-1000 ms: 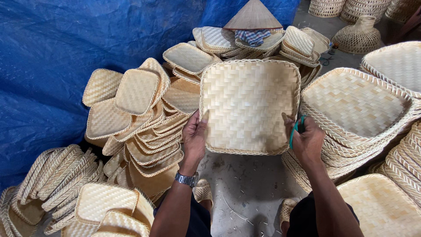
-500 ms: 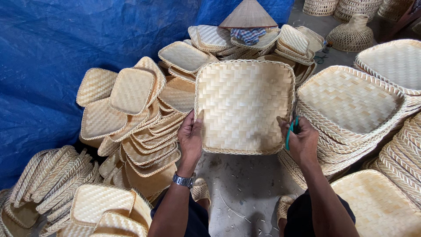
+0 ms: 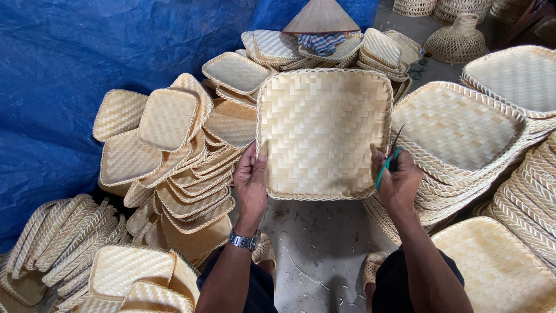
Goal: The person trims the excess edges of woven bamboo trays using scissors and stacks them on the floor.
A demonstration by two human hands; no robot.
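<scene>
A square woven bamboo tray (image 3: 324,130) is held up in front of me, its pale weave facing the camera. My left hand (image 3: 252,182), with a wristwatch on the wrist, grips the tray's lower left edge. My right hand (image 3: 397,179) holds the lower right edge and also clasps small scissors with green handles (image 3: 389,159), the blades pointing up along the rim.
Stacks of similar woven trays lie to the left (image 3: 174,150), to the right (image 3: 457,130) and behind (image 3: 278,49). A conical hat (image 3: 321,16) rests on the back pile. A blue tarp (image 3: 69,69) hangs at the left. Bare concrete floor (image 3: 318,249) with trimmings lies below.
The tray has been tipped slightly and shifted in my hands. Both hands kept their hold on its lower edge, the scissors still in the right one.
</scene>
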